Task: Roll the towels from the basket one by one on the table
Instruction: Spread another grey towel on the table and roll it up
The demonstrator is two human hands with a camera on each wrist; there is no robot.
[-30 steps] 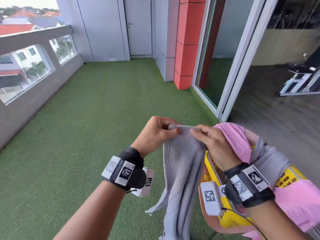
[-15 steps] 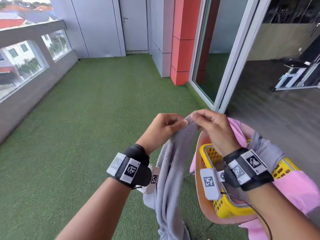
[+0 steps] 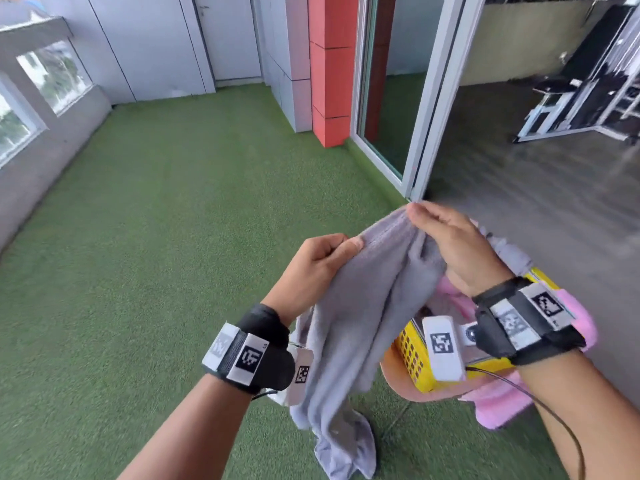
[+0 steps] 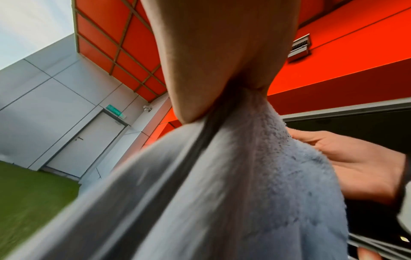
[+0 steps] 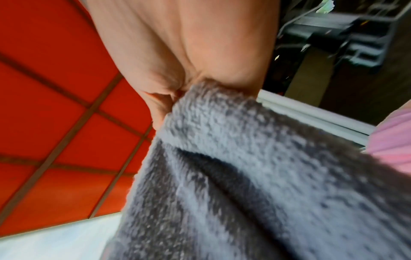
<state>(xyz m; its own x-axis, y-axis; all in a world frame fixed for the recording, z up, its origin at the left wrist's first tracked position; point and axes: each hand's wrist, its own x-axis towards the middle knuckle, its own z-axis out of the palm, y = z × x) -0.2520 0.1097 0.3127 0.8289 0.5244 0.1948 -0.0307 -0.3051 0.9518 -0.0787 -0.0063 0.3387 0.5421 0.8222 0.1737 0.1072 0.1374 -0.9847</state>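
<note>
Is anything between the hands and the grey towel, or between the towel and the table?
Nothing between them: the left hand and right hand both pinch the grey towel's top edge. It hangs over green turf beside the yellow basket. No table is in view.

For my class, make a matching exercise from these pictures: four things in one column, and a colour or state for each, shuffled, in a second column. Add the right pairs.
Things:
1. grey towel
2. basket
3. pink towel
4. floor

States:
A. yellow, with holes in its wall
B. green turf
C. pinched at its top edge by both hands, left hand and right hand, hanging down
D. draped over the basket's rim

Pairs: 1-C, 2-A, 3-D, 4-B
</note>
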